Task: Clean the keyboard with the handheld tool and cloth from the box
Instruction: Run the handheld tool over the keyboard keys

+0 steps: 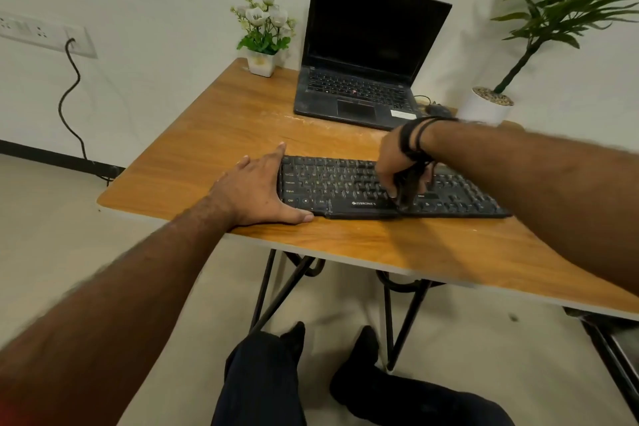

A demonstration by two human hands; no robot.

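Wood-topped table is carrying a black Zebronics keyboard near its front edge, before an open laptop. Left hand is lying flat, fingers straight and spread, bracing the keyboard's left end. Right hand is curling its fingers round a small dark tool, blurred, touching the keys.

**Soft indoor light, wide-angle warp, blurred forearms**

Even, slightly dim room light falls from above, casting a soft shadow from the right forearm across the orange-brown wooden tabletop. The black open laptop's dark screen shows no glare. Straight edges bow toward the frame borders. Both near forearms smear with motion blur; the centre stays fairly sharp.
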